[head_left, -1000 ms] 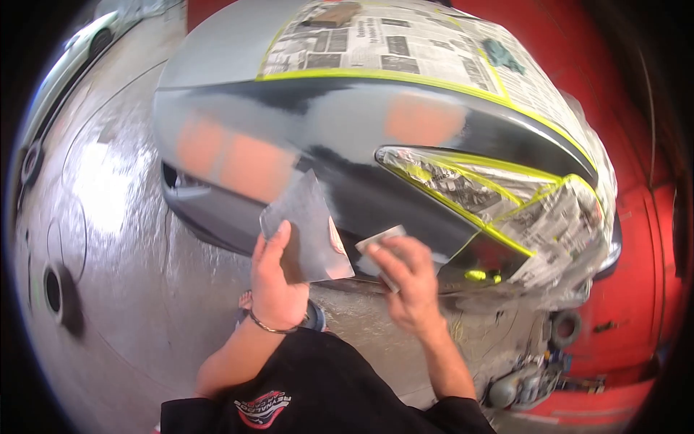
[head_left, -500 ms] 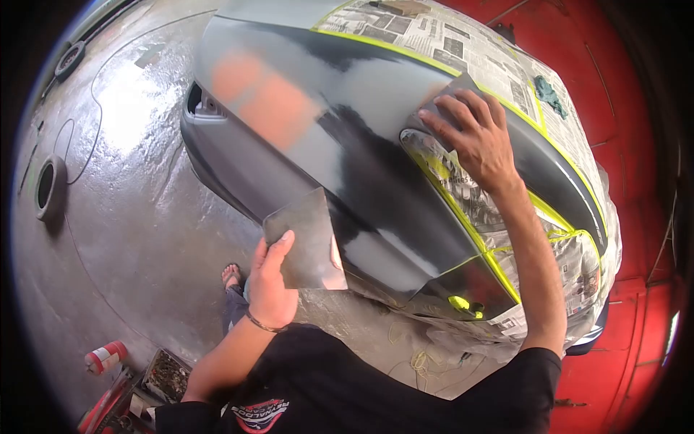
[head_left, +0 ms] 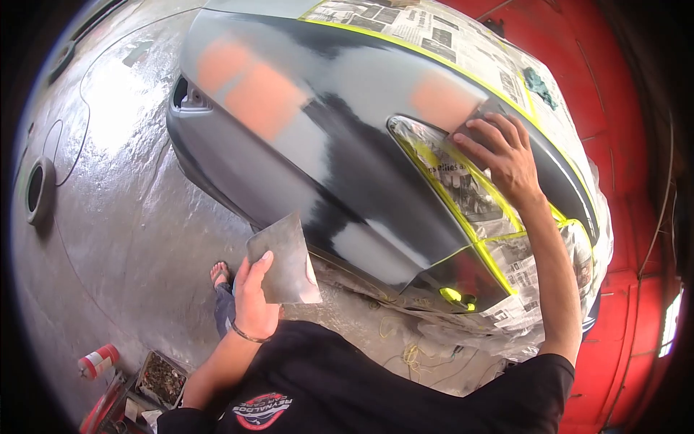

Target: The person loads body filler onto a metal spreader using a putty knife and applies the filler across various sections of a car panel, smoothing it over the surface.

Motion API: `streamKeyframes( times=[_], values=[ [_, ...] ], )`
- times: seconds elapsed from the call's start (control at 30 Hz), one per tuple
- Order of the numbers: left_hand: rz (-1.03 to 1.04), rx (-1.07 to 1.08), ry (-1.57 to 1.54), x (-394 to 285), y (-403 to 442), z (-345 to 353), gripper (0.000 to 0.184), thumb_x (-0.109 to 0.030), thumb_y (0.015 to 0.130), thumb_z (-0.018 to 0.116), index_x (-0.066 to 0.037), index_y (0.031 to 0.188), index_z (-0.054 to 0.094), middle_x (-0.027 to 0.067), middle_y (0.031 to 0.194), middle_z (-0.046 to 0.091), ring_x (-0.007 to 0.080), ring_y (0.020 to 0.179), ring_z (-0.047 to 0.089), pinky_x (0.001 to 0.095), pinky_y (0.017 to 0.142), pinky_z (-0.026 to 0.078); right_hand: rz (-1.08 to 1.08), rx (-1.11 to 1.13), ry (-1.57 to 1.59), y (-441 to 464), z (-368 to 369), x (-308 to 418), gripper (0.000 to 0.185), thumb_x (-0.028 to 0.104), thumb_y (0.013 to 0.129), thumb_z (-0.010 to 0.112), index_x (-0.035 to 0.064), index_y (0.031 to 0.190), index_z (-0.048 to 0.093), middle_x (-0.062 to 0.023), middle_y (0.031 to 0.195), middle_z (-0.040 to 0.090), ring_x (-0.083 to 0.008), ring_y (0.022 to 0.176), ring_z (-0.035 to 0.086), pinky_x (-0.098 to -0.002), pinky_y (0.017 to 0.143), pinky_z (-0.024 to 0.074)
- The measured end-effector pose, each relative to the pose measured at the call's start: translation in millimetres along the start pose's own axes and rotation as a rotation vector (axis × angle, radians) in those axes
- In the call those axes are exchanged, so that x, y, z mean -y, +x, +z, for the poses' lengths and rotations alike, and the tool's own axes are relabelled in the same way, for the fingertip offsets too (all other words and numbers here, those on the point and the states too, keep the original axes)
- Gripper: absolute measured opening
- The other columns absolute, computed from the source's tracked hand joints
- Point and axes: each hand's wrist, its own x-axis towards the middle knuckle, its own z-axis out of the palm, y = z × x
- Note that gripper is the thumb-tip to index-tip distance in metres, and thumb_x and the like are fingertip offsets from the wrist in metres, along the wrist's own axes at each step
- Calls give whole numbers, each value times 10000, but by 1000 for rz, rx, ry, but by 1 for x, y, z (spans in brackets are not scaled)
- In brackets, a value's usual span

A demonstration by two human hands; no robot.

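Observation:
My left hand holds a flat grey metal plate by its left edge, thumb on top, with a small pinkish smear near the plate's right side. My right hand presses a flat, dark grey spreader onto the car's body panel, just right of an orange-pink filler patch. The car panel shows grey and black areas. Two more orange patches lie toward its left end. Below my right hand is a triangular window covered with plastic and newspaper, edged in yellow-green tape.
Newspaper covers the car's upper glass, with a green cloth on it. A tire lies on the floor at left. A red-and-white cylinder and a bin of debris are at lower left. Red wall at right.
My right hand has gone from beside the plate up to the panel, then slid right and down, uncovering the orange patch. My left hand and plate have shifted slightly left and down.

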Motion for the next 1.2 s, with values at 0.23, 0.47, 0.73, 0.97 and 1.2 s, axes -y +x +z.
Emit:
streamKeyframes(
  times=[0.23,0.47,0.73,0.97,1.2],
  values=[
    [47,-33,17,14,-15,-18,338,-216,1095,700,-69,1400,681,46,1310,741,216,1217,713,415,1061,562,197,-59,-118,-76,-20,18,729,64,848,772,378,1504,715,18,1517,628,-277,1482,533,-562,1309,366],
    [60,22,86,36,-37,-4,331,-198,1105,691,-72,1412,693,48,1348,734,212,1253,699,404,1085,556,707,-350,19,-61,1,104,760,102,828,826,341,1536,683,13,1516,614,-282,1446,542,-535,1238,358],
    [178,-17,141,25,-73,3,330,-192,1113,672,-64,1417,687,57,1354,741,219,1256,709,402,1093,552,624,-400,-84,-40,42,117,620,130,884,765,306,1477,737,29,1499,610,-263,1460,518,-533,1270,337],
    [313,-106,67,-2,-82,-24,344,-158,1101,675,-53,1429,672,60,1336,736,211,1240,703,389,1077,543,401,-315,-132,-34,36,75,555,160,961,683,311,1493,734,27,1517,604,-254,1484,503,-549,1300,316],
    [335,-124,46,-3,-81,-20,353,-161,1096,678,-50,1431,666,64,1352,729,218,1263,691,387,1094,529,396,-338,-1,-1,27,75,617,136,887,755,313,1477,737,17,1502,623,-258,1465,528,-545,1265,353]
  ],
)
